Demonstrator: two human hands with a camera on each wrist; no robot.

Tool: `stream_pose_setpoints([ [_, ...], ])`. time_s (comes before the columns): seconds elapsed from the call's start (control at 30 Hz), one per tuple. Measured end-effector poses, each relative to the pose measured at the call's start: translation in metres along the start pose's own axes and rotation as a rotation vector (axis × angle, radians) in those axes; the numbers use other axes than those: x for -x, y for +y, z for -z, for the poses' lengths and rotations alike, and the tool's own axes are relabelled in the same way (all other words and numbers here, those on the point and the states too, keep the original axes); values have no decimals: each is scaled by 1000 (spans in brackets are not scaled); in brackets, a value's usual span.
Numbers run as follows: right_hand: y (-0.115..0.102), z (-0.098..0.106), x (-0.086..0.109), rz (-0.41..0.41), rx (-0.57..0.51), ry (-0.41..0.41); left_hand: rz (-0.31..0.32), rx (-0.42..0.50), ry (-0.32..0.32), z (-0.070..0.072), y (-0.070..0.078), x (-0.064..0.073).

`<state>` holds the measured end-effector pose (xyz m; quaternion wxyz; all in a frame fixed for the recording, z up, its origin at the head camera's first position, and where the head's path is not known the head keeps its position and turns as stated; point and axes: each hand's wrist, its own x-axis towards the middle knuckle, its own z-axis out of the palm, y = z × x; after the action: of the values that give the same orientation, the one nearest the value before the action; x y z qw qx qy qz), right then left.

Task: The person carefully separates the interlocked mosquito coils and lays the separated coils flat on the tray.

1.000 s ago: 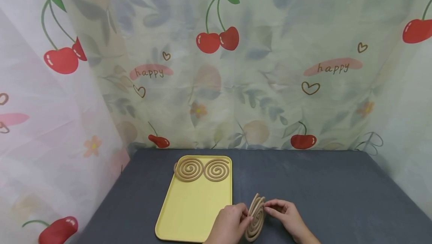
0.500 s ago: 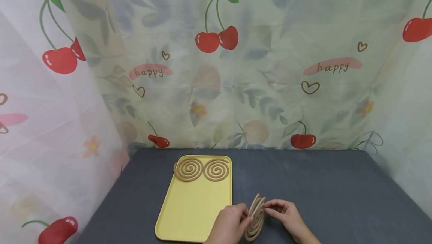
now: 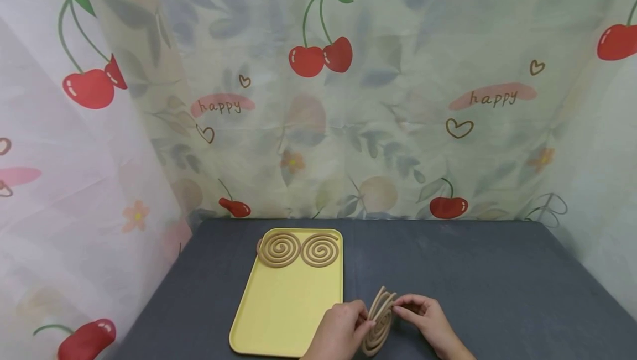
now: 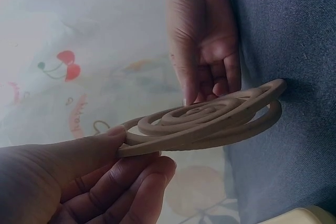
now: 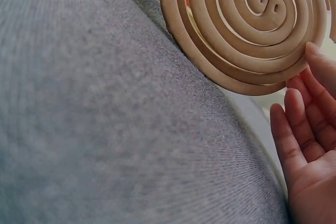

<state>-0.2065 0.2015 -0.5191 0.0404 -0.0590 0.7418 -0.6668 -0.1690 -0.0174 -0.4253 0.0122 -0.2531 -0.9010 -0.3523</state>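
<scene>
A brown mosquito coil (image 3: 380,328), made of two spirals nested together, stands on edge between my hands beside the tray. My left hand (image 3: 338,327) pinches its outer end between thumb and fingers. Across from it, my right hand (image 3: 427,316) pinches the upper rim on the other side. In the left wrist view the rings of the coil (image 4: 207,124) spread apart into two layers. The right wrist view shows the coil (image 5: 210,40) face on, with thumb and fingertips of the right hand (image 5: 315,166) at its edge.
Left of my hands lies a yellow tray (image 3: 286,307) on the dark cloth-covered table (image 3: 473,260). Two flat coils, a left one (image 3: 279,249) and a right one (image 3: 319,250), sit side by side at its far end; the left one overhangs the rim. A printed curtain (image 3: 368,128) surrounds the table.
The upper ends of the nested coil have opened a little wider. My right hand has shifted slightly to the right, while the left stays nearly still.
</scene>
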Motion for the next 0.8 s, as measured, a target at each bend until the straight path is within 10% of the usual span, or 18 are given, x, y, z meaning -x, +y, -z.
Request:
stream_pose_setpoints([
  [0.8,3,5,1,24,-6,-53,17,16,-21,1,0,-1],
])
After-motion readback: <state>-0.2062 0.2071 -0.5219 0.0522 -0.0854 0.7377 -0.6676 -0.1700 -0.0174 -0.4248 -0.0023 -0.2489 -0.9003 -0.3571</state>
